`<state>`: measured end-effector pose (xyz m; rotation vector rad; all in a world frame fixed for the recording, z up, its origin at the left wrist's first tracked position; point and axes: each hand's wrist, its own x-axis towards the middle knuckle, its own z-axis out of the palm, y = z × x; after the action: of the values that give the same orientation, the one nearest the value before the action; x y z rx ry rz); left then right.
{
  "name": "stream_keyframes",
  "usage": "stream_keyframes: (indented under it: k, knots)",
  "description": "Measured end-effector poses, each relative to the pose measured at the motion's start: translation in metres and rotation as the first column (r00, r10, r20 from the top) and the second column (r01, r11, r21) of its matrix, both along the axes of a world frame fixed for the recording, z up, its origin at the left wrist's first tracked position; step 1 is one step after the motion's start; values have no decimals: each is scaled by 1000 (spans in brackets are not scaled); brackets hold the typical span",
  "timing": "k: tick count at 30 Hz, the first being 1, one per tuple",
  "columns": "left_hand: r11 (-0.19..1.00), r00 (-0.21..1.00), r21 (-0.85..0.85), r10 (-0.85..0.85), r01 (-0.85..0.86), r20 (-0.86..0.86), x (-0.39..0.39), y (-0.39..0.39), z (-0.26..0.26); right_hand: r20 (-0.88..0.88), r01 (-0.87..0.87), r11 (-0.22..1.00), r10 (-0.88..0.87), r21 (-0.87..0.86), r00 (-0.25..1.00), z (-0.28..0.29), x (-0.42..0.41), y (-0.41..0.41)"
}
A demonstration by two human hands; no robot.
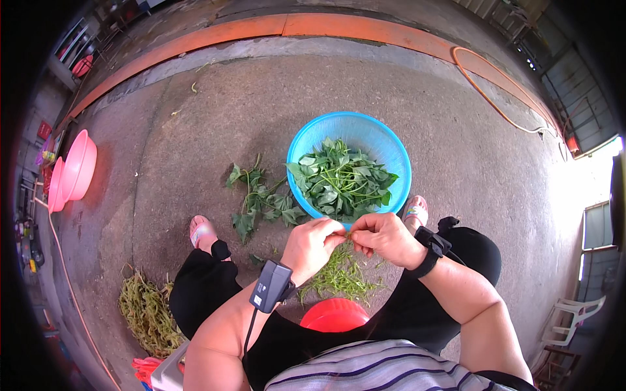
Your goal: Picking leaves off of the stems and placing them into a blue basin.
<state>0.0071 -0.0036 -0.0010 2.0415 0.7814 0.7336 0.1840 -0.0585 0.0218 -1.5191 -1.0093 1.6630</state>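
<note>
My left hand (318, 242) and my right hand (386, 238) meet fingertip to fingertip at the near rim of a blue plastic basin (359, 128). Both pinch a small piece of green stem (348, 235) between them, mostly covered by the fingers. Inside the basin lies a heap of green leaves with stems (342, 181). Leafy vines (259, 195) rest on the concrete just left of the basin. Under my hands, a loose pile of thin green stem pieces (345, 276) is spread on the floor, in front of a red plastic container (335, 315).
A heap of wilted vines (149, 313) lies at lower left, beside a red plastic bag (145, 369). Pink basins (79, 166) stand at far left. An orange hose (481, 100) curls at upper right; a white plastic chair (572, 317) is at lower right.
</note>
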Motion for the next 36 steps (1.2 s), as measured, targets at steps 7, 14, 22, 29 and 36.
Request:
stream_keyframes:
  k: [7, 14, 22, 29, 36]
  knots:
    - [833, 977, -552, 146, -38, 153, -3, 4, -8, 2, -24, 999, 24, -46, 1000, -11, 0, -3]
    - [769, 878, -609, 414, -195, 241, -13, 33, 1, 591, -499, 867, 397, 10, 702, -44, 5, -28]
    - [921, 993, -390, 53, -9, 102, 9, 57, -47, 389, -581, 809, 509, 87, 767, -50, -10, -49]
    - [869, 713, -270, 126, -414, -690, -68, 31, -272, 312, -498, 861, 447, 106, 839, -49, -6, -49]
    - [806, 599, -250, 154, -536, -786, -75, -13, -328, 475, -629, 777, 541, 34, 694, -61, -3, -43]
